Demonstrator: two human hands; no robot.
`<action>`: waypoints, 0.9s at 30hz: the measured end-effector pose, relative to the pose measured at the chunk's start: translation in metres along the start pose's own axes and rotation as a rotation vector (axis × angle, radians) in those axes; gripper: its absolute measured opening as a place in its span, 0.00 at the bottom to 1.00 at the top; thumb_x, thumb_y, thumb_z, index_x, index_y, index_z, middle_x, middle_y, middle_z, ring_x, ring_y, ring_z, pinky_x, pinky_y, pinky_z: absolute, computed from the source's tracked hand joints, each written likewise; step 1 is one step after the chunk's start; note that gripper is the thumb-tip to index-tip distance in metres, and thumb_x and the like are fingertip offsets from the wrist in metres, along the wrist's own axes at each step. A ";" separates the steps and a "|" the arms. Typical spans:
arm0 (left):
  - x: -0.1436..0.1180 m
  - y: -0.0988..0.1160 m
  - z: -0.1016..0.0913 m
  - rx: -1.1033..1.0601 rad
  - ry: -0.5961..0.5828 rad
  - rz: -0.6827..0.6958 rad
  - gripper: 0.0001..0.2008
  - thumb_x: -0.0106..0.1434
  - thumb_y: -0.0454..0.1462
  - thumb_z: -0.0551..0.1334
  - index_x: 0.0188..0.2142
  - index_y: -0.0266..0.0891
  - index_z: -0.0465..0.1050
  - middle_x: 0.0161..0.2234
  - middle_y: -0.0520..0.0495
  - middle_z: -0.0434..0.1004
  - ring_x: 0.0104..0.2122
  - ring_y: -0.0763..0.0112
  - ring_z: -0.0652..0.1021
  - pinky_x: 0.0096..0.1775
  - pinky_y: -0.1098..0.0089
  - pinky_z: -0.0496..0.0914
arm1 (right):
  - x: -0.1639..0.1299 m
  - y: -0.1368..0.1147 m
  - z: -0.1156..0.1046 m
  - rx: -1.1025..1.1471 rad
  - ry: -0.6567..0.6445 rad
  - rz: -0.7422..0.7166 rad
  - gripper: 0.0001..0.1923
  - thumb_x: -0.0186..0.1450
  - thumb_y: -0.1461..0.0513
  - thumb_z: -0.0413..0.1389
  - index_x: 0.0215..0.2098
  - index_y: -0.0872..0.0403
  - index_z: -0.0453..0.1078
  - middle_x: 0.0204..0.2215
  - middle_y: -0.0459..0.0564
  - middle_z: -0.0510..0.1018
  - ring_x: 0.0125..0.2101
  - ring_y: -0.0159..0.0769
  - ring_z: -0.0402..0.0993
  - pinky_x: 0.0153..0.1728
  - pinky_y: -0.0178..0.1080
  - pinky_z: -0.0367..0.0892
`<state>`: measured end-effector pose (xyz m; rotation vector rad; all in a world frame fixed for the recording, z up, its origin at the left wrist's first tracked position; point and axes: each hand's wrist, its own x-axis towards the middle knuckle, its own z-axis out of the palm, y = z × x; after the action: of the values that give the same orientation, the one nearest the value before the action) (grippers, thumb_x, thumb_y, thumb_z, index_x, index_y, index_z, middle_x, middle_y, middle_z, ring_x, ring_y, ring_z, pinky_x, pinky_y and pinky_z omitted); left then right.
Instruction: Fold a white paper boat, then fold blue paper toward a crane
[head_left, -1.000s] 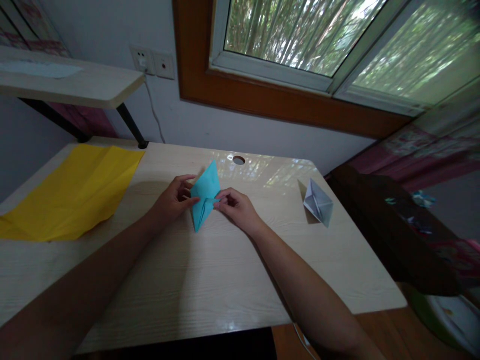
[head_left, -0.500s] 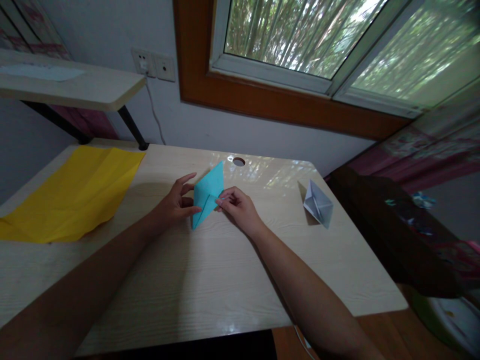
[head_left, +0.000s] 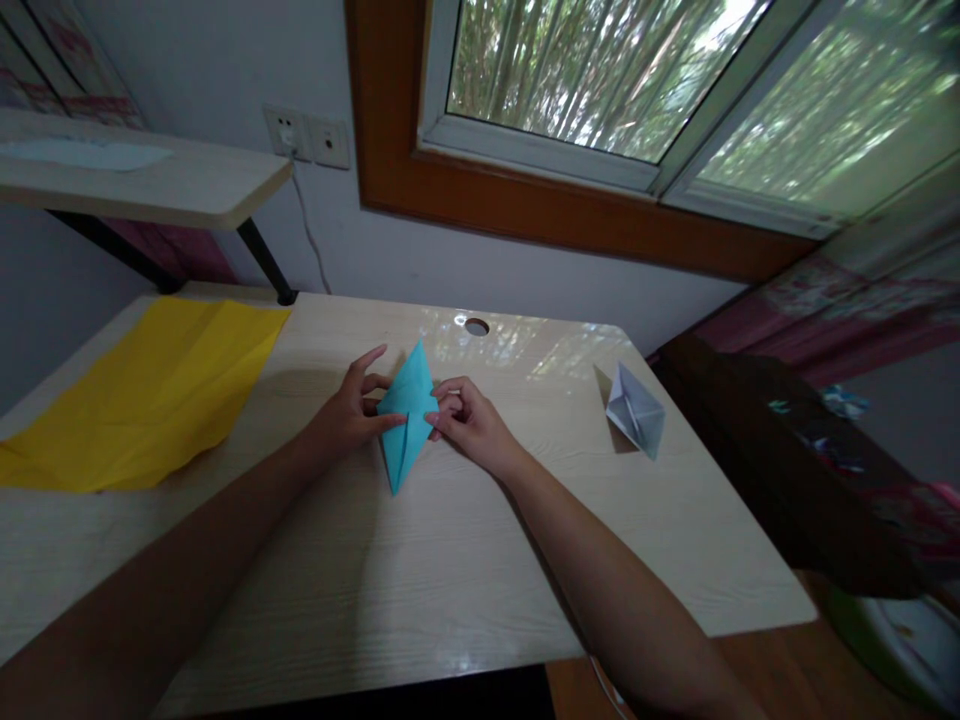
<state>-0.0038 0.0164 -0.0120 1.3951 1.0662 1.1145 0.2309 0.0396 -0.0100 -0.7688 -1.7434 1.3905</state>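
Mid-fold: left hand (head_left: 346, 417) and right hand (head_left: 466, 425) both pinch blue paper (head_left: 406, 420) at desk (head_left: 450, 560) centre; white boat (head_left: 635, 410) at 3 o'clock; probably next, a firm, aligned crease

left hand (head_left: 346, 418): bare, no ring or glove | right hand (head_left: 471, 424): bare, no ring seen, though dim light blurs the fingers | forearms: both uncovered to the frame edge, no sleeve, watch or band
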 end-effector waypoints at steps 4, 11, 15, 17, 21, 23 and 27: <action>0.000 0.003 0.000 0.016 -0.017 -0.014 0.53 0.53 0.40 0.75 0.69 0.53 0.44 0.43 0.50 0.74 0.31 0.74 0.78 0.33 0.72 0.74 | 0.000 0.002 -0.001 -0.027 -0.028 -0.019 0.17 0.66 0.53 0.62 0.47 0.48 0.62 0.24 0.38 0.75 0.26 0.32 0.77 0.29 0.34 0.69; -0.003 0.010 0.003 -0.032 -0.058 -0.022 0.49 0.58 0.42 0.72 0.70 0.47 0.44 0.37 0.50 0.79 0.32 0.69 0.79 0.33 0.72 0.73 | -0.001 -0.001 -0.001 -0.058 -0.026 -0.019 0.15 0.67 0.53 0.60 0.47 0.49 0.63 0.25 0.40 0.76 0.27 0.32 0.78 0.29 0.35 0.69; -0.004 0.012 0.003 -0.023 -0.100 -0.036 0.53 0.56 0.42 0.73 0.71 0.46 0.41 0.37 0.48 0.80 0.32 0.66 0.80 0.33 0.70 0.74 | -0.002 -0.004 0.000 -0.057 -0.027 -0.006 0.16 0.66 0.53 0.61 0.46 0.49 0.63 0.25 0.39 0.76 0.27 0.32 0.78 0.28 0.34 0.69; -0.004 0.010 0.003 -0.005 -0.106 -0.040 0.54 0.56 0.42 0.73 0.71 0.46 0.40 0.36 0.49 0.80 0.31 0.67 0.80 0.32 0.70 0.74 | -0.002 -0.006 0.000 -0.065 -0.022 0.000 0.17 0.65 0.53 0.62 0.46 0.49 0.64 0.25 0.39 0.76 0.27 0.32 0.77 0.28 0.33 0.68; -0.003 0.008 0.001 0.023 -0.105 -0.058 0.55 0.55 0.43 0.73 0.72 0.48 0.39 0.32 0.52 0.79 0.27 0.67 0.78 0.27 0.71 0.72 | -0.003 -0.011 0.001 -0.099 -0.034 0.020 0.17 0.63 0.53 0.64 0.43 0.50 0.65 0.24 0.39 0.75 0.26 0.31 0.76 0.28 0.33 0.67; -0.004 0.008 0.001 0.032 -0.102 -0.059 0.54 0.55 0.43 0.73 0.72 0.49 0.40 0.31 0.52 0.78 0.26 0.67 0.78 0.26 0.72 0.71 | -0.003 -0.014 0.001 -0.111 -0.045 0.027 0.16 0.63 0.53 0.64 0.42 0.50 0.65 0.24 0.39 0.75 0.26 0.30 0.75 0.28 0.33 0.66; -0.005 0.013 0.003 0.026 -0.115 -0.053 0.53 0.57 0.43 0.72 0.72 0.48 0.40 0.30 0.54 0.77 0.26 0.70 0.77 0.27 0.74 0.71 | -0.003 -0.014 0.000 -0.131 -0.059 0.024 0.14 0.63 0.55 0.64 0.40 0.50 0.66 0.24 0.39 0.74 0.25 0.30 0.73 0.27 0.33 0.65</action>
<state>-0.0014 0.0093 0.0007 1.4260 1.0328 0.9732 0.2324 0.0339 0.0036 -0.8289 -1.8920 1.3368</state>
